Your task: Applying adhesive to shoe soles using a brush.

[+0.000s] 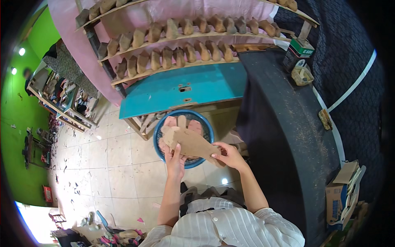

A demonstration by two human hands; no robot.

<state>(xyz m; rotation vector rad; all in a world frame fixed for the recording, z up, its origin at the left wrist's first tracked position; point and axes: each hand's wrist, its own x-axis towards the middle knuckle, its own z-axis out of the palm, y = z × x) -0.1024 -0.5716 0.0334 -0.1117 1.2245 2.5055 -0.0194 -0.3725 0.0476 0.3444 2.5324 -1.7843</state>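
Observation:
Between my two hands is a flat brown insole (191,143), held tilted over a round blue basket (212,138). My left hand (175,161) grips its wider end from below, with the thumb on top. At the narrower end, my right hand (228,156) pinches it between thumb and fingers. Another layer shows under the edge near my right hand, but I cannot tell how many pieces there are. Inside the basket lie pink and tan sole-shaped pieces (194,126), partly hidden by the insole.
Rows of brown shoe lasts (155,33) stand on wooden shelves beyond a teal table (156,96). A black-covered bench (284,123) runs along my right, bearing a tin (297,53) and a small tub (302,76). An open cardboard box (338,197) sits at lower right. Scraps litter the tiled floor (96,164) at left.

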